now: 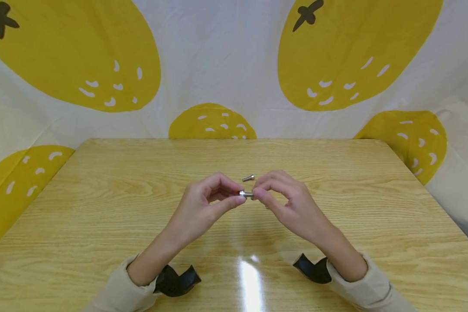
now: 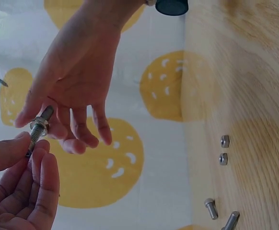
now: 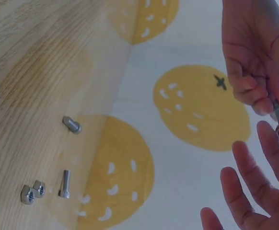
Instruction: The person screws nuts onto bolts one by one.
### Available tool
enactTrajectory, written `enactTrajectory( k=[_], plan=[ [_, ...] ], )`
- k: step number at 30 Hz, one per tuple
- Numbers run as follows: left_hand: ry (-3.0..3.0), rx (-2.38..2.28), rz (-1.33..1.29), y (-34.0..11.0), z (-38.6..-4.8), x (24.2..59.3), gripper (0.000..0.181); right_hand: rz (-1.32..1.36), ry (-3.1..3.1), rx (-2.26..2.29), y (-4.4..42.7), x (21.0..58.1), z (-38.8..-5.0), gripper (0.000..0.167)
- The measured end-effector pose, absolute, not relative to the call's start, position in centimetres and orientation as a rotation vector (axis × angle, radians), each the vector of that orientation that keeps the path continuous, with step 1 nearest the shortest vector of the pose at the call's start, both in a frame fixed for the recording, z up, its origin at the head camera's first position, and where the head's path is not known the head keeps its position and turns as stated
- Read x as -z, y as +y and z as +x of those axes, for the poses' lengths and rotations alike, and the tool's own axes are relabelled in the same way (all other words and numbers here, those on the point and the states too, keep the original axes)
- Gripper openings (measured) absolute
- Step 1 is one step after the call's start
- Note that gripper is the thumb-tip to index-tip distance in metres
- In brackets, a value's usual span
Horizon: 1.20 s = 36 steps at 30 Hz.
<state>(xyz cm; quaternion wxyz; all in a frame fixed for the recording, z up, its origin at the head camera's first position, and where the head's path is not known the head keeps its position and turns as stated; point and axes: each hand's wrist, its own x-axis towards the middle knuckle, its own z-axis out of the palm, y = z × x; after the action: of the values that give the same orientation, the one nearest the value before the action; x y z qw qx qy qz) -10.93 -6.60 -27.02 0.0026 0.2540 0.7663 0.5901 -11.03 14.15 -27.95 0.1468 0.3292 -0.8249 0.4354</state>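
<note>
In the head view both hands meet at a small metal bolt (image 1: 248,194) held above the table. My left hand (image 1: 206,203) pinches its left end between thumb and fingers. The thumb and index finger of my right hand (image 1: 290,206) pinch the other end. A nut (image 2: 40,124) sits around the bolt's shaft in the left wrist view, with thread showing beside it. The right hand's other fingers are spread away from the bolt in the right wrist view. Fingertips partly hide both bolt ends.
On the wood table (image 1: 101,216) lie two loose bolts, one (image 3: 71,124) apart from the other (image 3: 65,184). Two nuts, one (image 3: 28,194) beside another (image 3: 39,188), lie close together. A white cloth (image 1: 218,56) with yellow fruit prints hangs behind the table.
</note>
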Motion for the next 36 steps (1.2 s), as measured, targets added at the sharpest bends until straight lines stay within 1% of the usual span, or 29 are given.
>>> enactTrajectory(
  k=[3,6,8,12,17,22,25,28,29,32,33,36],
  plan=[
    [2.411,-1.846,0.787,-6.62,-10.92,27.02,0.012,0.918,-2.428,-1.248,14.19,27.84,-10.92,0.009],
    [2.425,-1.835,0.783,-6.66,-10.92,27.03,0.012,0.947,-2.453,-1.253,14.12,27.66,-10.75,0.031],
    [2.429,-1.832,0.786,-6.69,-10.91,27.04,0.012,0.982,-2.437,-1.26,14.04,27.59,-10.68,0.038],
    [2.431,-1.834,0.788,-6.69,-10.92,27.04,0.012,1.04,-2.348,-1.258,13.92,27.67,-10.73,0.031],
    [2.423,-1.842,0.796,-6.63,-10.94,27.0,0.012,1.044,-2.286,-1.251,14.05,27.81,-10.86,0.023],
    [2.407,-1.854,0.802,-6.61,-10.9,26.98,0.012,0.99,-2.341,-1.24,14.07,27.88,-10.9,0.006],
    [2.399,-1.858,0.8,-6.61,-10.91,26.99,0.012,0.942,-2.401,-1.216,14.09,27.93,-10.91,0.013],
    [2.403,-1.854,0.794,-6.65,-10.92,27.0,0.012,0.918,-2.457,-1.208,14.18,27.85,-10.8,0.012],
    [2.408,-1.85,0.793,-6.66,-10.92,27.02,0.012,0.915,-2.474,-1.211,14.18,27.79,-10.74,0.014],
    [2.418,-1.841,0.799,-6.67,-10.94,27.04,0.012,0.945,-2.461,-1.221,14.11,27.63,-10.6,0.032],
    [2.422,-1.839,0.803,-6.65,-10.95,27.04,0.012,0.964,-2.438,-1.222,14.06,27.62,-10.59,0.035],
    [2.424,-1.838,0.809,-6.63,-10.98,27.03,0.012,1.032,-2.341,-1.221,13.94,27.7,-10.7,0.033]
  ],
)
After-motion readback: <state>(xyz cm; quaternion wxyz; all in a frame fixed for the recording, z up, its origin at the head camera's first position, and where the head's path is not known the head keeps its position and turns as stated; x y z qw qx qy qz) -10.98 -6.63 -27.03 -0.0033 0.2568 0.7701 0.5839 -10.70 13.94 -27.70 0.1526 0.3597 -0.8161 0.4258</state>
